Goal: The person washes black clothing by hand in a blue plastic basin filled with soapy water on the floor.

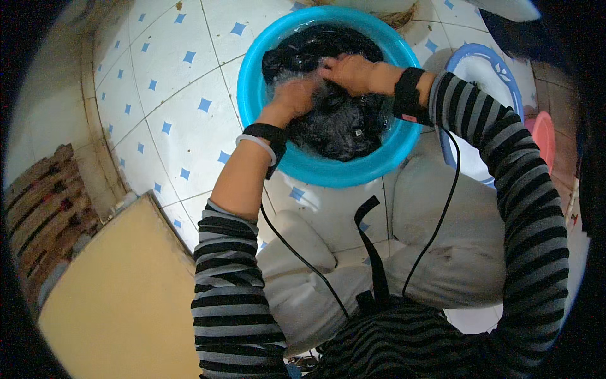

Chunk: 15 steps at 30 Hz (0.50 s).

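A turquoise plastic basin (357, 173) stands on the tiled floor in front of me, with water and a soaked black garment (346, 129) bunched inside it. My left hand (297, 96) is over the left part of the cloth; motion smears its fingers, and their tips are lost in splashing water. Close beside it, my right hand (348, 72) has its fingers curled closed on the black garment near the basin's middle. The hands nearly meet. Both wrists wear black straps, and a pale band circles the left one.
A white basin with a blue rim (452, 60) stands to the right, with a pink basin (543, 140) beyond it. At lower left is a yellow panel (120, 297), near a brown slatted piece (47, 211). Cables (451, 183) run from my wrists toward my lap.
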Tool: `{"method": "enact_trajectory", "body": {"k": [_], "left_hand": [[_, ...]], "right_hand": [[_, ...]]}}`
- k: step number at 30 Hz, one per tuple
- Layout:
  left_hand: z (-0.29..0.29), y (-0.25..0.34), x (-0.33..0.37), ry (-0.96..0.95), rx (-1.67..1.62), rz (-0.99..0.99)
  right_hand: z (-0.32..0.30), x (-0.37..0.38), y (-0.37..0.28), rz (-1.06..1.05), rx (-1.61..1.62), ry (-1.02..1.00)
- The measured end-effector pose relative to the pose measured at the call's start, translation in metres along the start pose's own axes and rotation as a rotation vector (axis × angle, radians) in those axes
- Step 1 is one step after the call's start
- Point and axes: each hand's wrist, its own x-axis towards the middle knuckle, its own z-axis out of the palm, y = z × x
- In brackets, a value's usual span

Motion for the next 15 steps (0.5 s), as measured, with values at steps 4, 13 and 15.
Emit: {"method": "enact_trajectory", "body": {"k": [4,13,15], "left_hand": [[-0.013,0.007,-0.007,0.236,0.018,0.006],[-0.046,0.008,-0.023,0.779,-0.326,-0.136],[-0.052,0.02,-0.024,0.829,-0.349,-0.098]], "right_hand": [[0.007,-0.016,0.013,0.001,-0.02,0.064],[-0.07,-0.083,-0.021,0.305,0.758,0.546],[-0.107,-0.108,-0.032,0.262,0.992,0.461]]}}
